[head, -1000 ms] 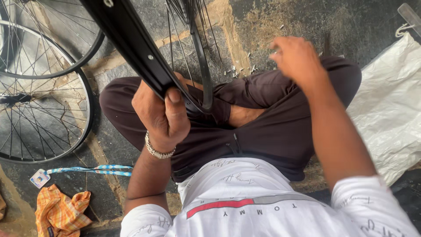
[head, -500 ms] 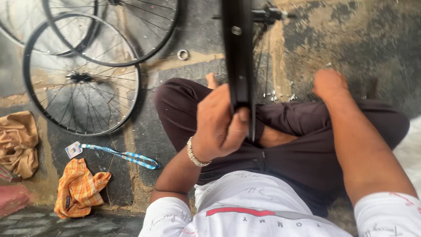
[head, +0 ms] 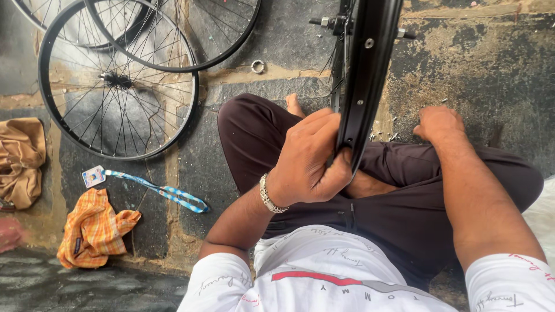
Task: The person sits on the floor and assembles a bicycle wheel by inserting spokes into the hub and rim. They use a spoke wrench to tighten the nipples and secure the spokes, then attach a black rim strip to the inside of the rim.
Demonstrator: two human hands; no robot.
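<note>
Upper left: wheels flat on floor, now lower in frame vs 0.5 s ago. Lower left: orange cloth, blue lanyard. Center: left hand clamped on black rim, rim upright, now tilted slightly. Right: right hand loosely curled at knee, holding nothing, hands apart.

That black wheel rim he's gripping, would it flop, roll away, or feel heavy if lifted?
The black wheel rim probably stays stiff: it stands upright under the left hand alone. Its thin hoop and fine spokes suggest it is light for its size. Being round and on edge, it would likely roll or tip if released.
</note>
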